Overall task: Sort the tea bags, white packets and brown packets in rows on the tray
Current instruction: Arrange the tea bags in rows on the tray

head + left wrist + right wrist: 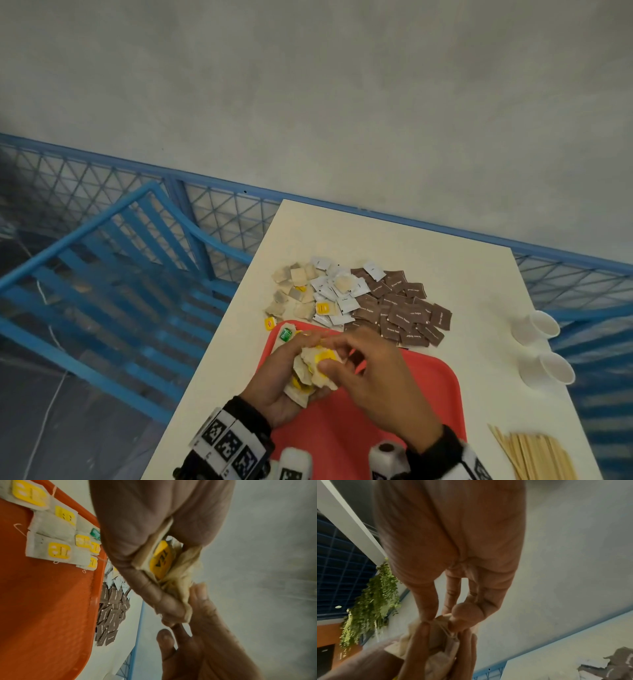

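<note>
My left hand [291,363] grips a bunch of tea bags [317,368] with yellow tags above the red tray [431,394]. My right hand [330,358] pinches one tea bag [440,623] at the top of that bunch. A row of tea bags [56,534] lies along the tray's far left edge, mostly hidden by my hands in the head view. Beyond the tray, three piles lie on the white table [376,236]: loose tea bags [294,291], white packets [337,291] and brown packets [404,313].
Two paper cups [544,325] lie on their sides at the table's right edge. A bundle of wooden stirrers [537,455] lies at the near right. A blue chair [120,274] and mesh fence stand left of the table.
</note>
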The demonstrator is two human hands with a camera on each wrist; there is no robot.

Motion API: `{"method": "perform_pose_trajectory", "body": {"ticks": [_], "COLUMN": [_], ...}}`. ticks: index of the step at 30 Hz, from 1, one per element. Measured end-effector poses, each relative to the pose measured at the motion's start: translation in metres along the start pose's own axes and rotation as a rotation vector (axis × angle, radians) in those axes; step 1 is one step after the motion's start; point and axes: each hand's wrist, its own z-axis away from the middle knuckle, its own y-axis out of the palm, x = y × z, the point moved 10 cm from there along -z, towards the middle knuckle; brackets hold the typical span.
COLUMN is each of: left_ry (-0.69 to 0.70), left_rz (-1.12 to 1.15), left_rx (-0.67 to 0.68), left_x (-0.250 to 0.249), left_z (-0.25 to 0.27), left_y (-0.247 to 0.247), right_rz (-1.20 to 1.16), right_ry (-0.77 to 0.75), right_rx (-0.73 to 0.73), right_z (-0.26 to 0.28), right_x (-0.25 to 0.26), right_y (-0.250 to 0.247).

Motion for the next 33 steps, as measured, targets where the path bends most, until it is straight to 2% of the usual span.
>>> {"method": "perform_pose_trajectory", "body": {"ticks": [5,10,14,18,22,25,29,33], "left_ry": [-0.015,-0.058,-0.081,-0.070,-0.020,0.015,0.145,0.424], "left_rz": [-0.023,0.043,0.085,0.094,-0.003,-0.059,-0.223,-0.555], "left_rx": [0.007,-0.020,-0.046,-0.045,-0.035,-0.033,0.005,-0.020], "left_x": [-0.001,-0.003,-0.005,-0.006,-0.013,-0.022,-0.043,-0.083], "left_z": [0.006,0.005,0.007,0.010,0.012,0.013,0.019,0.046], "left_y": [0.004,-0.001,0.002,0.007,0.005,0.001,0.005,0.040], "right_rz": [0.079,0.070,0.044,-0.266,-0.695,-0.823,-0.822,-0.574], "right_ry": [-0.027,-0.019,-0.036,0.026,0.180,0.237,0.258,0.166], "right_rx": [-0.006,0.081,0.069,0.005,-0.113,-0.140,-0.164,-0.213], "right_z": [-0.004,-0.006,-0.007,-0.007,-0.008,-0.007,-0.007,-0.009], "right_x": [0.005,0.009,0.015,0.014,-0.001,-0.005,-0.006,0.001], "right_y": [0.004,0.011,0.008,-0.005,-0.017,-0.022,-0.028,-0.038]}}
